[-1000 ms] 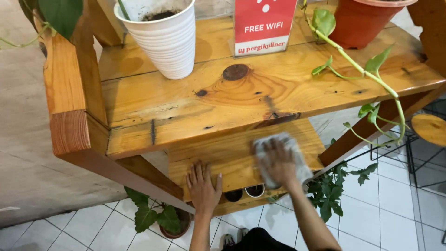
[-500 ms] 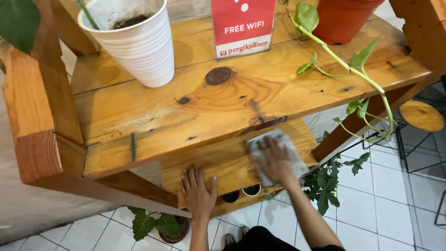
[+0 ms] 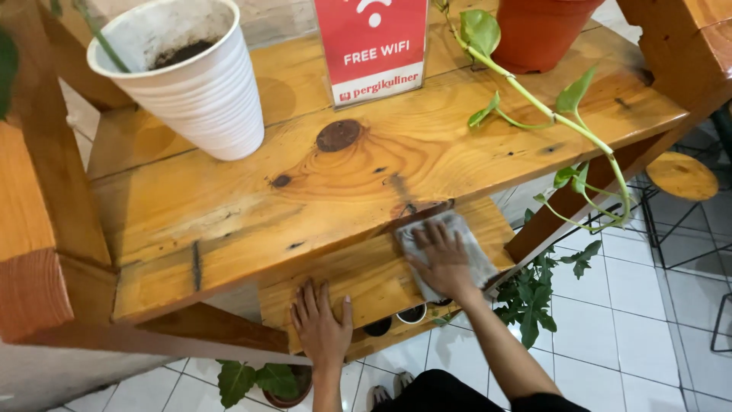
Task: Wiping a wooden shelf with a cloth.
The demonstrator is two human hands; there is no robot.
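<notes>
Two bare hands, both reaching down and forward onto the lower shelf of a varnished pine rack. Right hand: forearm extended from the lower right, wrist straight, palm down, fingers spread and flat; it presses on a grey cloth without gripping it. Cloth: crumpled, lying on the right end of the lower shelf, tucked just under the front edge of the upper shelf; it shows beyond the fingertips, beside the thumb and along the outer side of the hand, the palm covering its middle. Left hand: forearm rising from the bottom edge, palm down, fingers extended and slightly fanned, resting flat on the front edge of the lower shelf; it holds nothing and lies well apart from the cloth. Upper shelf carries: one white ribbed pot with dark soil, at left; one red and white sign upright at centre back; one terracotta pot at right, its trailing green vine hanging over the right edge. Below the lower shelf: small potted plants on a white tiled floor, and leafy foliage just right of the right forearm. Round wooden stool at far right.
</notes>
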